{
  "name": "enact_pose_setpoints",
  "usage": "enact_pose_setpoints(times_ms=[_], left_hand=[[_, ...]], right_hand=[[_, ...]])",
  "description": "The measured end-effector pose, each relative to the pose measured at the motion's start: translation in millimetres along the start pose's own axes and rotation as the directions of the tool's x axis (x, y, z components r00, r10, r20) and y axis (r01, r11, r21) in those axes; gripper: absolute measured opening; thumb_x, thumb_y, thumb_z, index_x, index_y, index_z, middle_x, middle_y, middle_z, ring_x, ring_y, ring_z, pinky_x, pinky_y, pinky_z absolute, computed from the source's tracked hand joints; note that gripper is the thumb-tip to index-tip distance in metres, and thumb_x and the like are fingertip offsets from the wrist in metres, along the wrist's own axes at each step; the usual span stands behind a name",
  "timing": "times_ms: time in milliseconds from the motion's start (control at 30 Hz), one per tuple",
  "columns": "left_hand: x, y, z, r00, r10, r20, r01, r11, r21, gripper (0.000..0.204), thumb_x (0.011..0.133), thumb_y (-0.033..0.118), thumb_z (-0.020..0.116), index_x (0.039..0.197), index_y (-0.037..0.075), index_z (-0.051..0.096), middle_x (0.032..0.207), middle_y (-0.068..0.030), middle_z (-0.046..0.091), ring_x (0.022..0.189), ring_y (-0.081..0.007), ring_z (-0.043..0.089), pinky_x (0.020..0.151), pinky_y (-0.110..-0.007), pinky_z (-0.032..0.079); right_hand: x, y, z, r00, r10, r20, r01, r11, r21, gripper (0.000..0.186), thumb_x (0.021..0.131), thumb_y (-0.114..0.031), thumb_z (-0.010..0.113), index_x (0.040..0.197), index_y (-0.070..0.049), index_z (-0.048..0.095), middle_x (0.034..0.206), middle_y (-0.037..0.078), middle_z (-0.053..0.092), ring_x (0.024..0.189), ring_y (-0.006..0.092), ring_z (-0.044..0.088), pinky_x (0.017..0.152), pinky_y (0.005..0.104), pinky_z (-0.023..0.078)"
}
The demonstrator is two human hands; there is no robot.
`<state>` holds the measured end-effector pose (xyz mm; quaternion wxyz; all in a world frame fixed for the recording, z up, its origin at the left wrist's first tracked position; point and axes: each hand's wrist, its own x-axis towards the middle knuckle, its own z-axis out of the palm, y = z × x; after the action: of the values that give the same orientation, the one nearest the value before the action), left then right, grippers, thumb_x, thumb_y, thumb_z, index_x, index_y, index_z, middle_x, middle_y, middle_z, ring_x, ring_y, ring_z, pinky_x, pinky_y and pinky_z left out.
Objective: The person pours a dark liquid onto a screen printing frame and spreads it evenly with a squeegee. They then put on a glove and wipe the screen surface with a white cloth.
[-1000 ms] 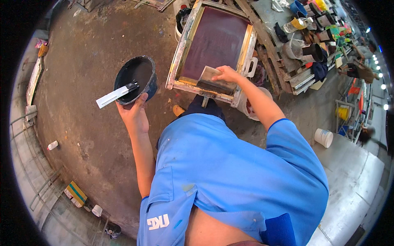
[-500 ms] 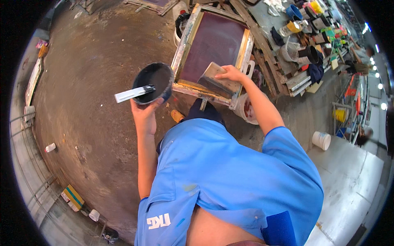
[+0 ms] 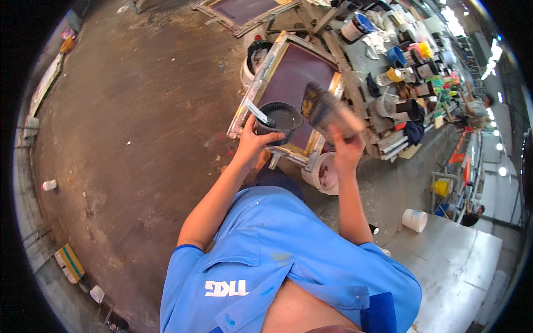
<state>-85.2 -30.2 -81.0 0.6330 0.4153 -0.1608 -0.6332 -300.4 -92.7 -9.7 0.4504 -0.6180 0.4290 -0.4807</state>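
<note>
My left hand (image 3: 254,140) is closed around a black tub (image 3: 284,135) of dark ink. A spatula with a white handle (image 3: 256,113) leans out over the tub's left rim. The tub is held over the near part of a wooden-framed printing screen (image 3: 252,104) with dark purple mesh (image 3: 288,72). To its right, my right hand (image 3: 348,149) grips a squeegee (image 3: 337,115) by its wooden handle. The squeegee is tilted and smeared by motion, its dark blade end toward the mesh. Whether the blade touches the mesh I cannot tell.
Below the screen's right corner stands a white bucket (image 3: 323,176) with reddish stains. Another bucket (image 3: 247,72) is by its left side. A second screen (image 3: 240,12) lies farther off. Tubs and bottles crowd a bench (image 3: 363,66) at the right; a person (image 3: 476,111) is beyond.
My left hand has brought the tub rightward over the near part of the screen. The squeegee in my right hand has turned and shifted right. The whole view has shifted too.
</note>
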Motion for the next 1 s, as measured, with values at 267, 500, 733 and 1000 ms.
enact_pose_setpoints(times_ms=[267, 500, 733, 1000], left_hand=[[30, 10, 55, 0.983, 0.146, 0.108, -0.148, 0.989, 0.008, 0.059, 0.066, -0.005, 0.085, 0.118, 0.003, 0.059, 0.105, -0.0054, 0.069, 0.096, -0.0155, 0.067, 0.085, -0.031, 0.054], [33, 16, 69, 0.952, 0.298, 0.076, -0.306, 0.940, 0.149, 0.077, 0.065, -0.002, 0.088, 0.132, 0.004, 0.051, 0.124, -0.0093, 0.061, 0.113, -0.0215, 0.061, 0.093, -0.034, 0.051], [35, -20, 84, 0.987, 0.162, 0.009, -0.162, 0.977, 0.137, 0.074, 0.068, -0.010, 0.083, 0.133, 0.004, 0.049, 0.124, -0.0098, 0.059, 0.114, -0.0223, 0.059, 0.096, -0.036, 0.052], [52, -75, 137, 0.994, 0.106, -0.035, -0.096, 0.969, 0.226, 0.077, 0.068, -0.012, 0.082, 0.135, 0.004, 0.048, 0.125, -0.0090, 0.059, 0.113, -0.0224, 0.059, 0.096, -0.035, 0.050]], right_hand=[[-22, -26, -29, 0.887, -0.424, 0.184, 0.430, 0.610, -0.665, 0.049, 0.064, 0.009, 0.069, 0.111, -0.007, 0.073, 0.118, 0.008, 0.070, 0.109, 0.0281, 0.063, 0.095, 0.0385, 0.050], [-42, 16, -112, 0.963, -0.229, -0.141, 0.064, 0.705, -0.706, 0.032, 0.078, -0.005, 0.072, 0.110, -0.006, 0.071, 0.108, 0.010, 0.069, 0.096, 0.0267, 0.066, 0.086, 0.0354, 0.052], [-27, 124, -276, 0.596, 0.051, -0.801, -0.184, 0.980, -0.075, 0.037, 0.095, -0.022, 0.069, 0.121, 0.003, 0.058, 0.105, 0.008, 0.066, 0.092, 0.0185, 0.064, 0.082, 0.0322, 0.052], [32, 229, -430, 0.477, 0.454, -0.752, -0.129, 0.883, 0.452, 0.035, 0.096, -0.016, 0.066, 0.125, 0.002, 0.060, 0.112, 0.011, 0.068, 0.099, 0.0207, 0.066, 0.084, 0.0349, 0.052]])
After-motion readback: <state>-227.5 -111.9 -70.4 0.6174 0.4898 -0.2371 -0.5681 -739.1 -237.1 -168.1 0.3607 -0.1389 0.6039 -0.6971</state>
